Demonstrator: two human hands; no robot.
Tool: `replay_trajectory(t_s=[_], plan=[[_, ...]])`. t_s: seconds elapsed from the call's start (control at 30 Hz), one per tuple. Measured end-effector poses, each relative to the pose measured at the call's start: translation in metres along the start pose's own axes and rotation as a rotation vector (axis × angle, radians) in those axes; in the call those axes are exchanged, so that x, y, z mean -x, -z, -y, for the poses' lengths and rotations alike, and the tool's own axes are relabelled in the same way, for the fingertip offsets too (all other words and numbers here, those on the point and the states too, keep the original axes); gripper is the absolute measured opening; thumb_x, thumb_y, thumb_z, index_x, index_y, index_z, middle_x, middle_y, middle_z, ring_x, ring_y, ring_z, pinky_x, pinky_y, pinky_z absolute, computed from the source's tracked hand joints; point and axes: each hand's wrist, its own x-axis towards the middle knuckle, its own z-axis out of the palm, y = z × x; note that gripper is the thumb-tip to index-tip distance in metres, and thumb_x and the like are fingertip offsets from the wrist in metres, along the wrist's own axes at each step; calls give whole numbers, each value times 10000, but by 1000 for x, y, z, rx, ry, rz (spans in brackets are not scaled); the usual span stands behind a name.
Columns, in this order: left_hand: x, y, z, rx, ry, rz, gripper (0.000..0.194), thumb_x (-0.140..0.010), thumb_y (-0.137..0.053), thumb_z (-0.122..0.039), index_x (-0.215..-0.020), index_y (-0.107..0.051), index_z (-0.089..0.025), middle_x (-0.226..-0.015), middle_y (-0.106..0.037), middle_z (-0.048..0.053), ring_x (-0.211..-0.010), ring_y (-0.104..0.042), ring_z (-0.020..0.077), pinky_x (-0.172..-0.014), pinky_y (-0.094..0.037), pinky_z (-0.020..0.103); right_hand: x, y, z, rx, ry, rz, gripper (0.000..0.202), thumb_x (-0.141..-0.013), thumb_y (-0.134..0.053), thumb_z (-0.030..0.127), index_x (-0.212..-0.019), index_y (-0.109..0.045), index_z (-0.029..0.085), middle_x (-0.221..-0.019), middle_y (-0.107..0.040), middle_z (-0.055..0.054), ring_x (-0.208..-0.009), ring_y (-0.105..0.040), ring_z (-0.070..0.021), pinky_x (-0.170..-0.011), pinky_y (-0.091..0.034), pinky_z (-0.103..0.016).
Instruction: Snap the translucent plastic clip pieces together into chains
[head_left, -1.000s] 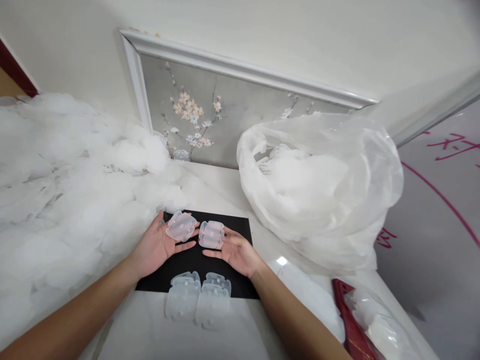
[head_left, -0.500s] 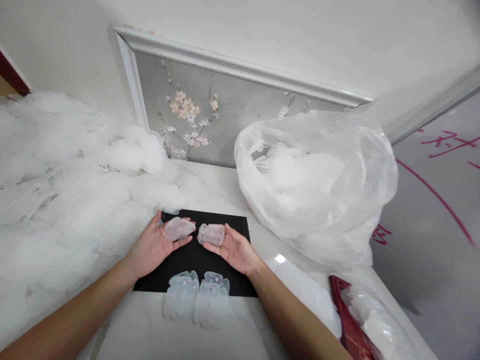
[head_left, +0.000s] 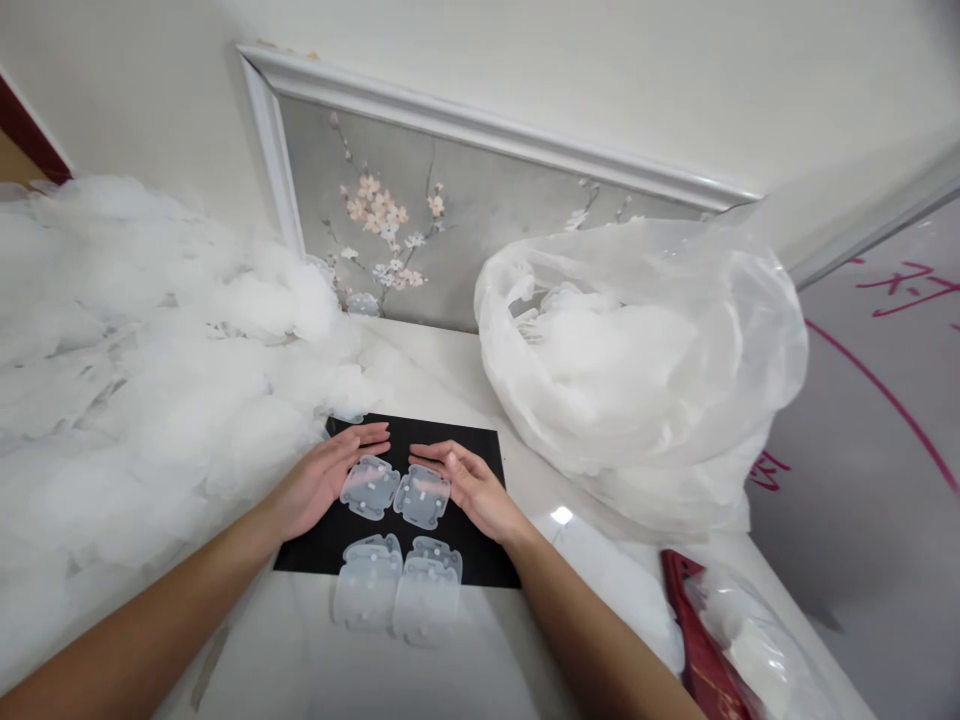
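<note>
On a black mat lie two thin translucent plastic pieces with notched edges and small marks, side by side. My left hand rests along the outer side of the left plastic piece, fingers stretched out and pointing inward. At the other side, my right hand is by the right plastic piece, its fingers extended and its thumb near the top corner. Both hands are open. Closer to me, more such pieces lie overlapped in a left stack and a right stack, hanging over the mat's near edge.
A large heap of whitish translucent pieces covers the left side. At the back right stands a clear plastic bag holding more. A red object and a smaller clear bag lie at the right. A framed floral panel is behind.
Both plastic pieces, which lay on my upturned fingers, are now flat on the mat, lower in view. My hands have turned inward beside them.
</note>
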Motion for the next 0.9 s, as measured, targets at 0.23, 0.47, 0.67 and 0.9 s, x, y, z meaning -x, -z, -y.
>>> replay_trajectory(t_s=[0.23,0.47,0.67,0.9], plan=[[3,-4,0,-305,-12,-40,351,-713,-773,-293,-1053,-725,-219,-1069,-742,101,-1083,-643,298,-922,-479,396,1,-6,-3,275,69,-143,284,-703,-803,388,-900,-701,210,-897,-741,-38,-871,-690,-201,-859,-522,-370],[39,-32,-18,-276,138,91,303,-732,-706,-235,-1035,-722,-230,-1047,-738,75,-924,-677,233,-785,-510,331,30,-18,25,146,-146,64,256,-719,-794,355,-890,-716,182,-869,-729,-32,-746,-653,-147,-717,-500,-284],[62,-23,11,-886,-68,174,333,-808,-520,-155,-1029,-734,-284,-1200,-696,38,-1167,-605,249,-1043,-414,403,53,-18,11,605,-24,112,96,-767,-692,193,-854,-726,213,-1043,-706,-63,-952,-660,-207,-831,-493,-334],[2,12,-25,-1447,-463,-26,309,-919,-413,-187,-1142,-624,-217,-1121,-624,82,-1047,-611,245,-922,-496,395,-10,-13,26,905,239,-62,145,-863,-556,193,-941,-676,216,-920,-712,-20,-841,-668,-170,-818,-519,-334]])
